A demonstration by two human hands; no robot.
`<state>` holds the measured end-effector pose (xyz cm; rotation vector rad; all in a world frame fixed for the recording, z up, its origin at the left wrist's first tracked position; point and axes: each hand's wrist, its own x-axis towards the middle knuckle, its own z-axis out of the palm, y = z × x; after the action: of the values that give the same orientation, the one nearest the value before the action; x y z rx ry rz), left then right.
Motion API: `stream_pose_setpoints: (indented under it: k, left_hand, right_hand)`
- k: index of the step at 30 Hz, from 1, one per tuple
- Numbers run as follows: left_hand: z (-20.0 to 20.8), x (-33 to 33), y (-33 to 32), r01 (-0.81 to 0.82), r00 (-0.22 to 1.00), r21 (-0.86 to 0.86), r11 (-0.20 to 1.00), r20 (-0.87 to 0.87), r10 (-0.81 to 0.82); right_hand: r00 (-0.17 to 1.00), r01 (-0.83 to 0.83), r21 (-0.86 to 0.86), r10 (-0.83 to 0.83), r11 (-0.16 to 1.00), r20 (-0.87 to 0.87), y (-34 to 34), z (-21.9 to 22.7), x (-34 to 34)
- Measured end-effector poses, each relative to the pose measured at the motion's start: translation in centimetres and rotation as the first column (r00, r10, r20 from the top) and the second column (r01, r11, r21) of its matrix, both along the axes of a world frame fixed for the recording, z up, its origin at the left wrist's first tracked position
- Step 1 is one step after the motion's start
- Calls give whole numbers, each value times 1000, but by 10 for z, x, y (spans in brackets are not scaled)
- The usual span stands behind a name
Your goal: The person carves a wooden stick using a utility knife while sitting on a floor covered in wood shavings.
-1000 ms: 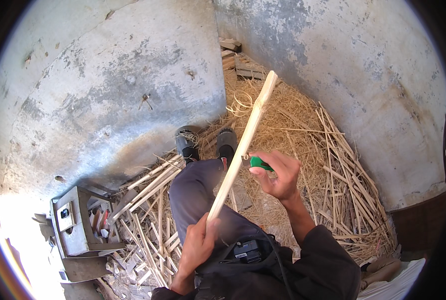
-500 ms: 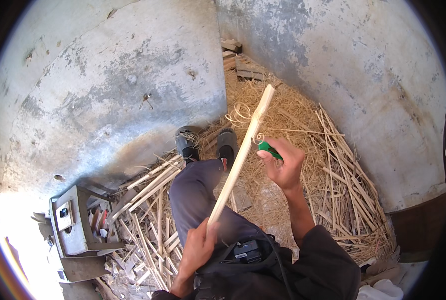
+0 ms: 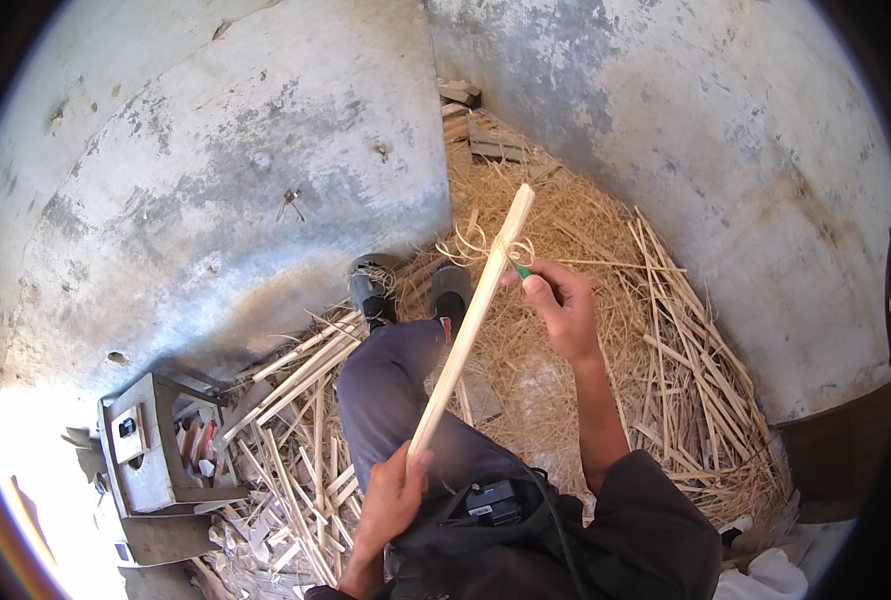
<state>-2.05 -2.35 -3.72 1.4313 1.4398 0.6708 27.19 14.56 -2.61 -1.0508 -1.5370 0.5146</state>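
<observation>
Green-handled tool (image 3: 524, 271) has moved up the stick (image 3: 468, 338).

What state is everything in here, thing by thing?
Wooden stick: long, slanting, near end held
Left hand: closed around that end
Green tool: mostly hidden in the grip
Right hand: closed on the tool
Curled shavings: coiled by the stick
Floor shavings: loose, scattered
Loose strips: piled untidily
Shoes: both worn
Walls: stained, peeling

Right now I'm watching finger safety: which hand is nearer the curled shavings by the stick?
Right. The right hand, holding the green tool, is below and right of the curled shavings; the left hand grips the stick lower down, farther away.
</observation>
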Motion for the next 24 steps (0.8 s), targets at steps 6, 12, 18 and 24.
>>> stream_pose_setpoints:
  k: [6,12,18,24]
  left_hand:
    - [7,4,2,14,1000,18,1000,17,-14]
    - [13,11,5,-23,999,102,995,-36,27]
    - [15,16,13,-49,997,198,979,-54,61]
    - [21,19,16,-56,996,203,978,-56,69]
  right_hand:
    - [943,-200,-116,158,973,-294,-10,-17,-6]
    - [987,18,201,-50,979,153,-30,-2,-26]
    - [965,-15,281,-60,960,257,-47,-11,-37]
    - [963,40,332,-126,943,240,-45,-10,-36]
